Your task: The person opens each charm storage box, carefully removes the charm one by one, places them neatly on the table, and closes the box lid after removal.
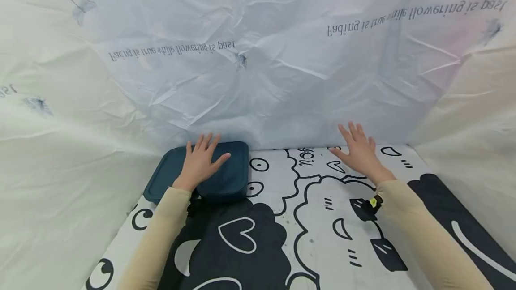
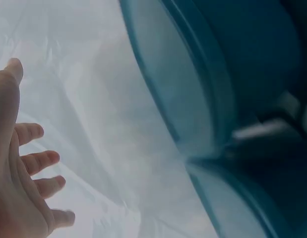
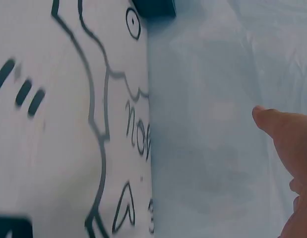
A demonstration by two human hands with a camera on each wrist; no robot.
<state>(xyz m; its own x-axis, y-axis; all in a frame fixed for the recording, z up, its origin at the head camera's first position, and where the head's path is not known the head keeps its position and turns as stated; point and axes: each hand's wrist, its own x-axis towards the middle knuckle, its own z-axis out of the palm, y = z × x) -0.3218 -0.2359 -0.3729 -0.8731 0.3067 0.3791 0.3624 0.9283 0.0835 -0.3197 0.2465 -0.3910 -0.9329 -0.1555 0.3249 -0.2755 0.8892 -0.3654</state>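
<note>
Head view: the left box [image 1: 163,173] and right box [image 1: 231,178], both dark blue, lie side by side on the printed cloth [image 1: 318,263] near the far sheet [image 1: 262,97]. The left hand [image 1: 198,164] is nearer, above where they adjoin; fingers spread, grasping nothing. The left box appears longer front to back; the right box's long axis is partly hidden. Tops appear covered; contents not visible. The right hand [image 1: 360,153] is well apart to the right, fingers extended, grasping nothing.

Left wrist view: a gap separates the relaxed fingers from the blue rims.

Right wrist view: thumb extended, other fingers mostly unseen.
</note>
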